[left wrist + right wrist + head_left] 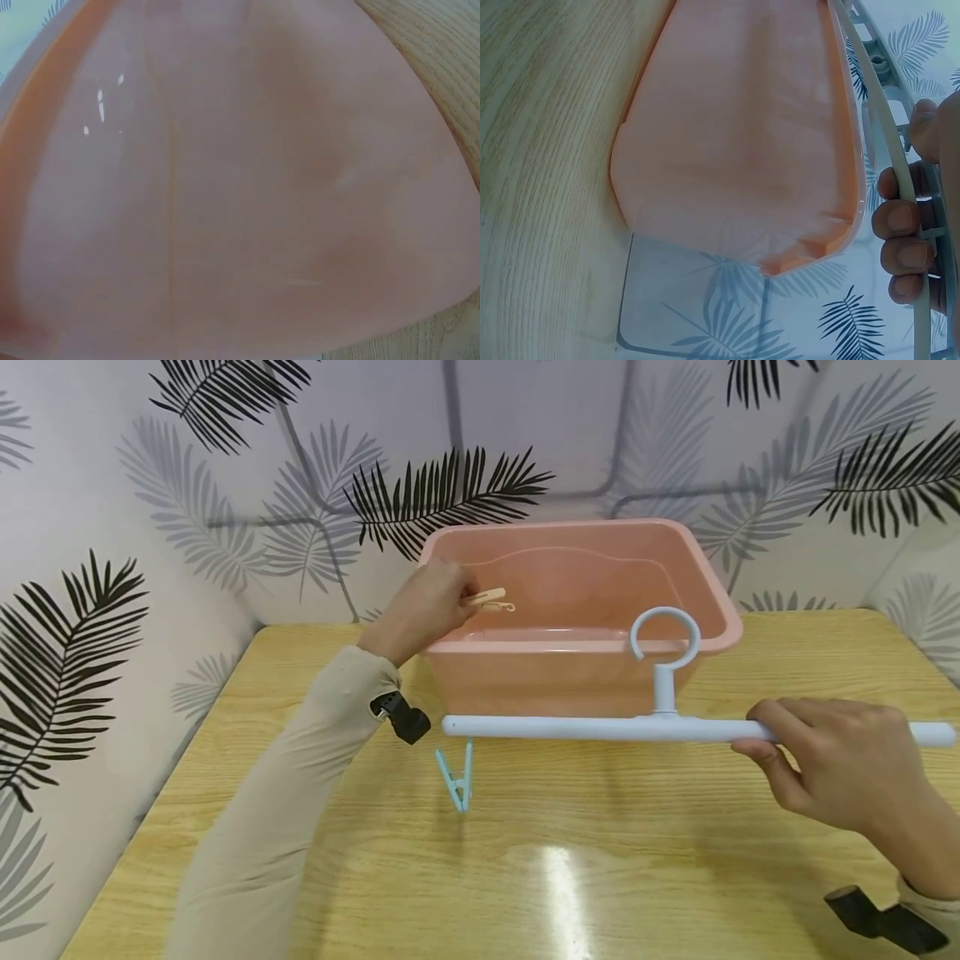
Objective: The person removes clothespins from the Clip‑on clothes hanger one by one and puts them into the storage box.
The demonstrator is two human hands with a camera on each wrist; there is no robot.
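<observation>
My left hand (pixel 433 603) is over the left side of a pink plastic basin (pixel 555 681), pinching a cream clothespin (pixel 491 597) with a small hook on it. My right hand (pixel 840 760) grips the right part of a pale blue clip hanger (pixel 570 727), held level in front of the basin with its round hook (pixel 693 631) upward. The fingers (pixel 906 253) curl round the bar in the right wrist view. A light blue clothespin (pixel 461 787) hangs below the bar's left end. Only the basin's wall (pixel 247 187) fills most of the left wrist view.
The basin stands on a wood-grain table (pixel 510 877) near its back edge. Behind and to the left hangs a pale covering (pixel 225 485) with a leaf pattern. Black wrist mounts (pixel 401 717) sit on both sleeves.
</observation>
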